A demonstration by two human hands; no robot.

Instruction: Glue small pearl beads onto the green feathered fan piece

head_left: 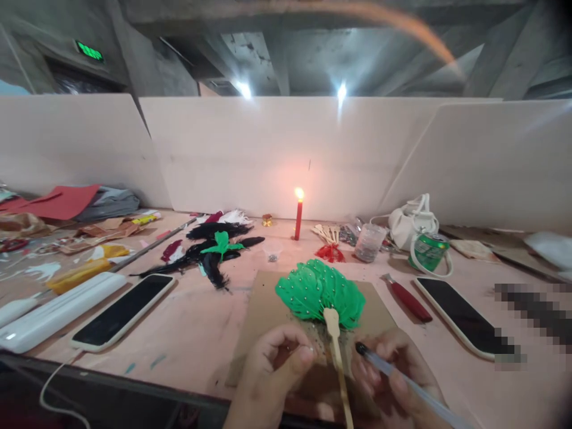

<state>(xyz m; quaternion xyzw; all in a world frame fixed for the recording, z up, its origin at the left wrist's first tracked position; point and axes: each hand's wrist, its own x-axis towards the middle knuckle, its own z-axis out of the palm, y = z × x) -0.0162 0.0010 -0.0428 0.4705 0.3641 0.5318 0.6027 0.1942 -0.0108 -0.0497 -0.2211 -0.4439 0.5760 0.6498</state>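
A green feather fan (322,291) dotted with small shiny beads lies on a brown cardboard sheet (257,310), its pale handle (335,339) pointing down between my hands. Left of the handle, my left hand (279,363) has its thumb and forefinger pinched near a tiny clear bit that is too small to name. To the right, my right hand (397,369) grips a translucent stick (402,378) with a dark tip, which points toward the handle. Small dark and shiny specks are scattered on the cardboard beneath the fan.
A lit red candle (298,220) stands behind the cardboard. Phones lie left (125,313) and right (460,316), with a red-handled knife (409,300) by the right one. Black feathers (214,256), a plastic cup (370,242), a green can (428,252) and a white bag (411,223) stand farther back.
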